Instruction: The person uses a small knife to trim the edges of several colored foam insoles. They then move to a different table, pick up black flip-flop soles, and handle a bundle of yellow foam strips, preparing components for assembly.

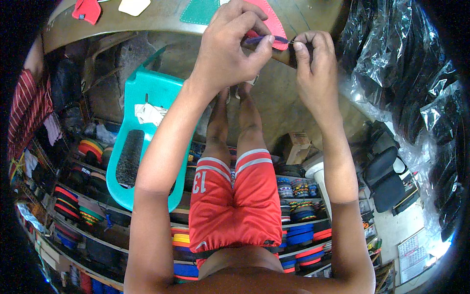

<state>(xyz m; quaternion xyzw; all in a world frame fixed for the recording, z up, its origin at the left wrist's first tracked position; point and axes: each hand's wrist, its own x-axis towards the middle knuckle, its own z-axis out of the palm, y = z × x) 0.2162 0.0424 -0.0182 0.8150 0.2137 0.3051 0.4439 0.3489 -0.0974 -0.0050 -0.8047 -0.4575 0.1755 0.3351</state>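
My left hand [227,46] is closed, thumb and fingers pinching a narrow dark purple piece [264,40] whose kind I cannot make out. A thin light tip runs from its right end to my right hand [317,68]. The thumb and forefinger of that hand are pressed together at the tip; what they grip is too small to name. Behind my left hand lies a flat red piece [274,24] with pale stitching along its edge, partly covered by the fingers. A green stitched piece [199,12] lies just left of it on the table [161,22].
Another red piece [87,11] and a cream piece [133,6] lie at the table's far left. A teal plastic chair [120,171] with a white cloth [149,113] stands left of my legs. Clear plastic-wrapped black goods [406,73] hang at right. Shelves hold several coloured rolls [299,235].
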